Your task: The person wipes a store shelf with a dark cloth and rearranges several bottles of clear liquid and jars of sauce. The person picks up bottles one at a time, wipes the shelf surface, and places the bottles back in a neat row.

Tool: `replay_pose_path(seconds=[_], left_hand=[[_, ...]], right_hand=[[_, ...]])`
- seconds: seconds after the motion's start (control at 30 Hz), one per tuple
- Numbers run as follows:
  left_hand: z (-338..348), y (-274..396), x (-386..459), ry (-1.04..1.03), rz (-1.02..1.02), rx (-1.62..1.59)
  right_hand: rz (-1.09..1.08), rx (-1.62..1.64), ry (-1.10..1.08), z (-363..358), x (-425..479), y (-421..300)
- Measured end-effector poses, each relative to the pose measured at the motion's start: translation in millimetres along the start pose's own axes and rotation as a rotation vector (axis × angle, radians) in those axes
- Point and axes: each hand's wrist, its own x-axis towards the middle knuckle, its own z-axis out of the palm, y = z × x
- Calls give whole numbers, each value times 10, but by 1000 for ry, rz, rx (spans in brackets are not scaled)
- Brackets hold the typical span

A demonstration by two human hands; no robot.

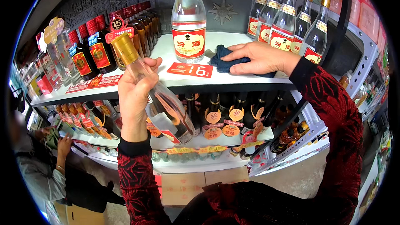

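Observation:
My left hand (139,84) grips a clear glass liquor bottle (167,112) by its neck, just below the gold cap. The bottle tilts in front of the shelf edge, its base to the lower right. On the white shelf (162,54), my right hand (256,57) presses a dark blue cloth (222,57) flat against the surface. Left of the cloth stands a large clear bottle (189,25) with a red and cream label. A red price card (190,70) lies at its foot, near the front edge.
Several gold-capped clear bottles (282,22) stand right of my right hand. Dark bottles with red caps (98,48) line the left side. Lower shelves hold tagged dark bottles (237,112). Cardboard boxes (182,189) sit on the floor. Another person (43,168) is at the lower left.

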Motion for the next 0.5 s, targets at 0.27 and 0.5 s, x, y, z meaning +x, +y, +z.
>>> replay_pose_path(seconds=[0.27, 0.5], left_hand=[[40, 26, -1, -21, 11, -22], [21, 56, -24, -62, -8, -23]], right_hand=[[61, -50, 121, 107, 720, 557], [169, -190, 82, 56, 1425, 1028]])
